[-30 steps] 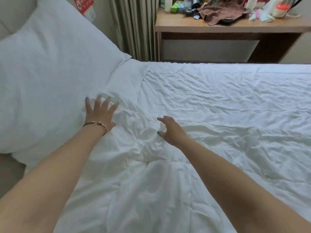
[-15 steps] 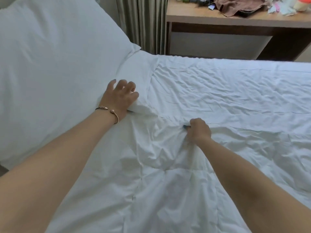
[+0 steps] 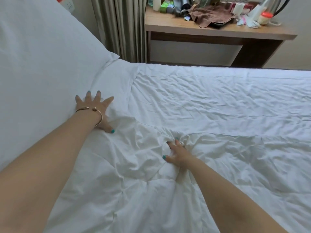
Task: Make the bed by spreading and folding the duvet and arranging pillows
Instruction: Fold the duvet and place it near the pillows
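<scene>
A large white pillow lies at the left end of the bed. My left hand, with a gold bangle on the wrist, presses flat with spread fingers against the pillow's lower edge. A white crumpled duvet covers the near part of the bed. My right hand digs its fingers into a bunched fold at the duvet's upper edge and grips it. Beyond lies the wrinkled white sheet.
A wooden desk stands past the bed's far side, cluttered with a brown cloth, bottles and small packets. Beige curtains hang left of the desk. A wall switch plate shows at top left.
My left hand has opened from curled fingers to a flat spread press on the pillow. My right hand has shifted to a bunched duvet fold and digs into it.
</scene>
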Tool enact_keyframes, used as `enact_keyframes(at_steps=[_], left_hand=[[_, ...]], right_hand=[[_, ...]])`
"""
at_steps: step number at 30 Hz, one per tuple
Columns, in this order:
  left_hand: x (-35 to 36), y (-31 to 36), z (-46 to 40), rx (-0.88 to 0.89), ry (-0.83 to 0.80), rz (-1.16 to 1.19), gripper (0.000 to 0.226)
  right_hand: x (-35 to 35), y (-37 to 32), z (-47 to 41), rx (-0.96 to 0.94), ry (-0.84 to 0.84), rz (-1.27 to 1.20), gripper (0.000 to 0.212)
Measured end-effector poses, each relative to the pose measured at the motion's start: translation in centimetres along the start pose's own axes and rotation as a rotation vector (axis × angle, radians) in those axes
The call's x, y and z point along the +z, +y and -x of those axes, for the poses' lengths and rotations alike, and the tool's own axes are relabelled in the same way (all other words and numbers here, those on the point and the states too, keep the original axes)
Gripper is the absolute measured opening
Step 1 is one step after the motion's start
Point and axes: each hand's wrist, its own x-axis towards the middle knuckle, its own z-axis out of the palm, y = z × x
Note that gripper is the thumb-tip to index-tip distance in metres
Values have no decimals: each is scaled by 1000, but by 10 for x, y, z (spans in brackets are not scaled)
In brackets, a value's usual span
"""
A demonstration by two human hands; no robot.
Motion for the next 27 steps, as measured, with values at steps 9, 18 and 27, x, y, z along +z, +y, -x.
enact_keyframes(at_steps=[9, 18, 27], left_hand=[[7, 13, 16, 78, 141, 27, 95], [-47, -71, 75, 90, 108, 393, 78], [-63, -123, 96, -121, 124, 239, 80]], right_hand=[[11, -10, 9, 96, -22, 217, 87], [-27, -36, 68, 61, 116, 242, 97], [-66, -90, 78, -3, 96, 130, 118]])
